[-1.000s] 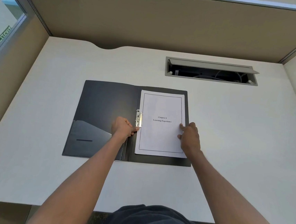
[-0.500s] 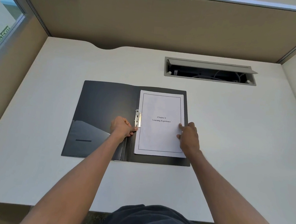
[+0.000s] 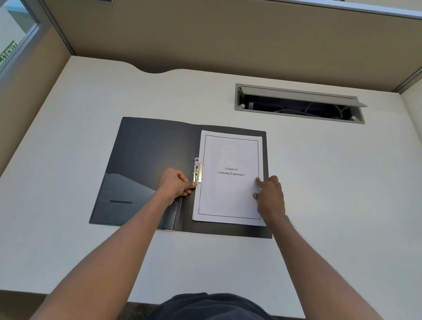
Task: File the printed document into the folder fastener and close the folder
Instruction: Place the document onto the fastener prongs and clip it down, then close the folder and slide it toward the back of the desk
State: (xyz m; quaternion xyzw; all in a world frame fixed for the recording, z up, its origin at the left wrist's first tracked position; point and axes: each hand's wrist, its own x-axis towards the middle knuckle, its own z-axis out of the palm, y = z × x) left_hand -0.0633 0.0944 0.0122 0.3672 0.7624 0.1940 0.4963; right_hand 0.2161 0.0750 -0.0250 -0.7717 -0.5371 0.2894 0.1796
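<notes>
A black folder lies open on the white desk. The printed document, titled "Chapter 6 Learning Experience", rests on the folder's right half. A silver metal fastener sits at the document's left edge by the spine. My left hand is curled, its thumb and fingertips touching the fastener's lower end. My right hand lies on the document's right edge, fingertips pressing the paper down.
A cable tray with its lid raised is set into the desk behind the folder on the right. Beige partition walls enclose the desk on three sides. The desk's front edge is close to my body.
Nothing has visibly moved; both hands stay in the same places on the fastener and the document.
</notes>
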